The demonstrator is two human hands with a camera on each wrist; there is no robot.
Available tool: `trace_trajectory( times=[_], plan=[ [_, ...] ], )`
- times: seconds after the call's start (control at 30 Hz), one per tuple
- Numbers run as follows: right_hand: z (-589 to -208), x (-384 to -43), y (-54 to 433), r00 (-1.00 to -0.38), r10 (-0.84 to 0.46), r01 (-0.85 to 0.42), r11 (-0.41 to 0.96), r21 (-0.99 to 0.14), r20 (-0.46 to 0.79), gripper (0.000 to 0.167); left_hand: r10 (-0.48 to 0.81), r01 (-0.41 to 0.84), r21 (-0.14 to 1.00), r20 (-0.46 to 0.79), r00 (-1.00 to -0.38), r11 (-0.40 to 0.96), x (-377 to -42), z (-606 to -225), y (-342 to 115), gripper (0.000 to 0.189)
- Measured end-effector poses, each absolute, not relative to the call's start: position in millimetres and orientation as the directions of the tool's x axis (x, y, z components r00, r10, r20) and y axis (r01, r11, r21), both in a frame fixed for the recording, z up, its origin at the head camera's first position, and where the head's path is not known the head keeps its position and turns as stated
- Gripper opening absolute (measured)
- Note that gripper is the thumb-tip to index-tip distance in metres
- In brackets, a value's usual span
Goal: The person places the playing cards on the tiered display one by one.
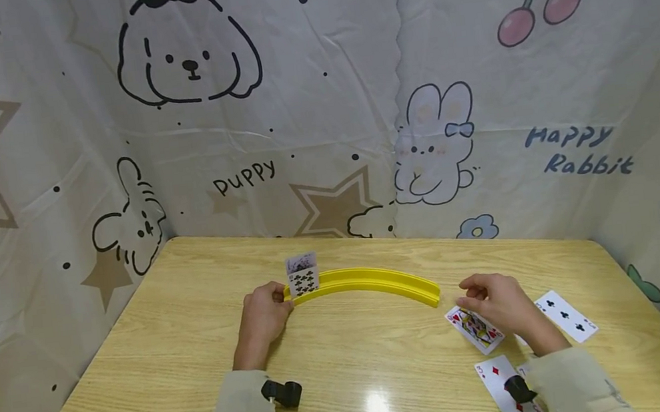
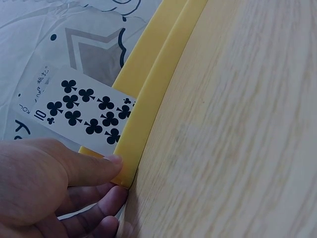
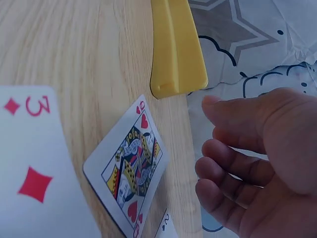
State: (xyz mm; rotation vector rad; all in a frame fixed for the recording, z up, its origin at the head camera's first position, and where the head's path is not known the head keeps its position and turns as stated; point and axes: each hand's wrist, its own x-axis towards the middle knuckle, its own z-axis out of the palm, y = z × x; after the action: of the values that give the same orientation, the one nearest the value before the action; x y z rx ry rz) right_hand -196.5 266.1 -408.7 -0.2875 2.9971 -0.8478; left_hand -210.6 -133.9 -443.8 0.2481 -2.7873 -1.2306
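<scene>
At the left, beyond the yellow rack and above it, a puppy's head [image 1: 188, 60] is printed on the pale hanging cloth [image 1: 320, 113]. A light sleeve [image 1: 243, 410] and a black wrist device [image 1: 282, 393] lie nearer the viewer than the yellow rack. The left hand [image 1: 263, 317] pinches that rack's left end, its thumb laid on the near wall. Just beside this grip, the ten of clubs [image 1: 304, 282] stands in the rack's channel, leaning slightly; a second card [image 1: 300, 263], mostly hidden, shows above and behind it. The yellow rack [image 1: 368, 279] itself curves rightward across the wooden table [image 1: 346, 359]. Behind its right part, a rabbit [image 1: 435, 148] is drawn on the cloth. Near the rack's right end, on the viewer's side, a face card of hearts [image 1: 474, 330] lies face up. Over this card, the right hand [image 1: 499, 299] is well apart from the left, fingers loosely bent and grasping nothing, with a gap between it and the rack. Farther toward the viewer from the rack lies the three of diamonds [image 1: 495, 386], partly covered. Rightmost, well apart from the rack, lies a card of clubs [image 1: 568, 316].
</scene>
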Motion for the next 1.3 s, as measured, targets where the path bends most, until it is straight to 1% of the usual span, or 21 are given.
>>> trace_trajectory(
  times=[0.3,0.57,0.83,0.97,1.1,1.3],
  plan=[
    [-414,-200,275,-0.976,-0.218,-0.189,0.865,-0.464,-0.010,0.036,-0.185,-0.120,0.736,0.007,-0.983,0.667,-211,-443,-133,0.027],
    [-419,-204,279,-0.967,-0.237,-0.169,0.876,-0.452,-0.098,0.039,-0.184,-0.131,0.730,-0.007,-0.983,0.671,-211,-444,-133,0.029],
    [-425,-209,282,-0.959,-0.253,-0.174,0.883,-0.435,-0.129,0.042,-0.186,-0.130,0.730,-0.004,-0.983,0.671,-211,-443,-133,0.030],
    [-428,-209,282,-0.958,-0.240,-0.151,0.888,-0.434,-0.159,0.043,-0.187,-0.134,0.727,-0.007,-0.982,0.673,-210,-442,-132,0.029],
    [-428,-209,281,-0.960,-0.222,-0.128,0.889,-0.439,-0.171,0.041,-0.186,-0.133,0.724,-0.006,-0.982,0.677,-210,-442,-132,0.030],
    [-428,-209,281,-0.967,-0.212,-0.130,0.889,-0.438,-0.142,0.033,-0.184,-0.127,0.725,0.000,-0.983,0.677,-210,-443,-132,0.031]
  ],
)
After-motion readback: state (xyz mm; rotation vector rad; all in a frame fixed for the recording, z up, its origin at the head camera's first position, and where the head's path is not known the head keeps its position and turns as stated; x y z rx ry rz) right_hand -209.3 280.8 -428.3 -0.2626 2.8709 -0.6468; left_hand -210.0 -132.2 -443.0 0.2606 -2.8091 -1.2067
